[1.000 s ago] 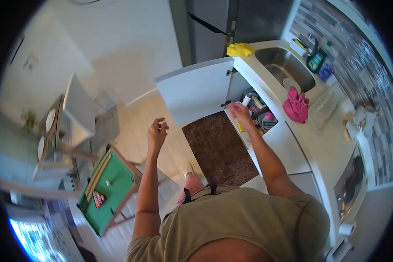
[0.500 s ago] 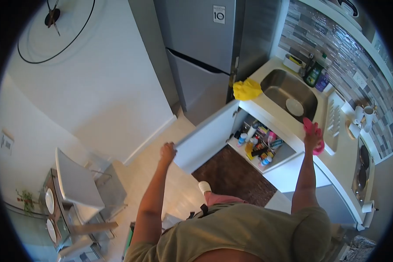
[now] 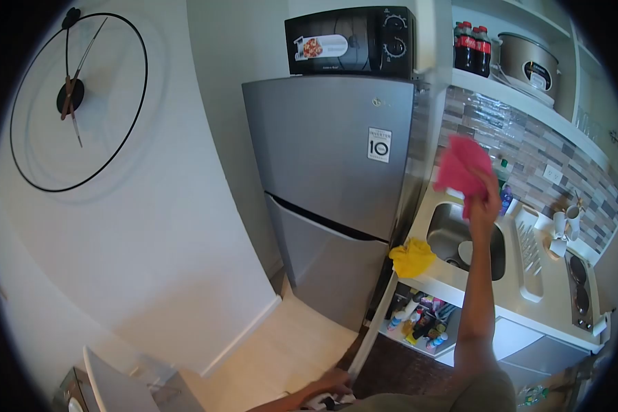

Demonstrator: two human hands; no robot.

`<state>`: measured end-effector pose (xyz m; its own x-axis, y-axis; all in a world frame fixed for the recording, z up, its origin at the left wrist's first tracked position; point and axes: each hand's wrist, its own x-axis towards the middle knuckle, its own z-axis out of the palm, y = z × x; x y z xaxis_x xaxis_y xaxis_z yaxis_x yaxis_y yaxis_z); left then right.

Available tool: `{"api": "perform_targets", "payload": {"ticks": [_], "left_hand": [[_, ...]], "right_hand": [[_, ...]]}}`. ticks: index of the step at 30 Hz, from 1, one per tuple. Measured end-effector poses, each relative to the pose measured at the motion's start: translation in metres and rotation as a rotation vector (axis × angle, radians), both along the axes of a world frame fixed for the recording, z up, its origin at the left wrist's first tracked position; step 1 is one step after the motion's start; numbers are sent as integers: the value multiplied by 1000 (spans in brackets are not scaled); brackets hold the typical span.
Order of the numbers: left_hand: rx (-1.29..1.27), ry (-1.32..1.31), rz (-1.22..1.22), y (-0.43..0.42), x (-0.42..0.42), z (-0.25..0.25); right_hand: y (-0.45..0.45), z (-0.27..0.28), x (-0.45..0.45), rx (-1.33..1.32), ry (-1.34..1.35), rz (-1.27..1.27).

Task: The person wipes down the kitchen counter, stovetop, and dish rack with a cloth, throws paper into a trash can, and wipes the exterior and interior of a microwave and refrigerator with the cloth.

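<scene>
Raised above the sink, my right hand is closed on a pink cloth. Low in the view, my left hand is at the edge of the cabinet door; its fingers are too small and dim to make out. A yellow cloth lies on the counter's front corner, left of the sink. Under the counter, the cabinet holds bottles and cleaning items. A white dish sits in the sink.
A grey fridge stands left of the sink with a black microwave on top. Cola bottles and a cooker are on the shelf. A drying rack, mugs and a stove line the counter. A clock hangs left.
The view has tilted up toward the fridge and shelf. My right hand has taken hold of the pink cloth and lifted it off the counter. My left hand has moved to the door's edge.
</scene>
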<state>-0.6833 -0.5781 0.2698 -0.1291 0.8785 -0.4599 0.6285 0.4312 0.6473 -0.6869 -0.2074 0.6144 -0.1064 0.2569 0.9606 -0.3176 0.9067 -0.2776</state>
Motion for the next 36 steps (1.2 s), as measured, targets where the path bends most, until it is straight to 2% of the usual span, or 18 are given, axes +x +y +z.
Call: {"api": "perform_targets", "payload": {"ticks": [1, 2, 4, 6, 7, 8, 10, 12, 14, 16, 21, 24, 25, 30, 31, 32, 35, 36], "left_hand": [[43, -2, -104, 6, 0, -5], [147, -23, -123, 11, 0, -12], [248, -84, -183, 13, 5, -18], [234, -245, -239, 21, 3, -19], [204, -384, -256, 20, 2, -22], [205, -386, -286, 13, 1, -25], [393, -623, -205, -10, -3, -26], [362, -612, -233, -36, -27, -7], [336, -594, -247, -56, -66, 7], [366, -327, -226, -70, -111, 14], [564, -73, -71, -68, -253, 97], [843, 201, 34, -51, -317, 161], [851, 159, 88, -45, -335, 194], [1121, 222, 196, -8, -399, 342], [1168, 189, 230, -3, -404, 367], [1216, 153, 268, 2, -409, 388], [1348, 199, 306, 20, -437, 432], [1395, 207, 330, 25, -446, 446]], "right_hand": [[-30, 36, -24, 112, -4, 85], [-57, 57, -48, 74, -68, 203], [-97, 88, -99, 544, -135, 5], [-131, 104, -148, 825, -191, -129], [-136, 113, -169, 828, -203, -157], [-135, 125, -191, 832, -133, -254], [-119, 154, -223, 720, -71, -435], [-95, 171, -229, 609, -88, -530], [-83, 179, -228, 168, -693, -842], [-77, 182, -233, 162, -706, -846], [-103, 198, -305, 23, -802, -849], [-143, 200, -362, 87, -804, -697], [-152, 199, -384, 108, -803, -649], [-165, 200, -515, 296, -736, -372], [-158, 213, -541, 501, -757, -287], [-147, 227, -561, 710, -776, -199], [-134, 255, -572, 766, -809, -92], [-134, 259, -562, 815, -955, -333]]}}
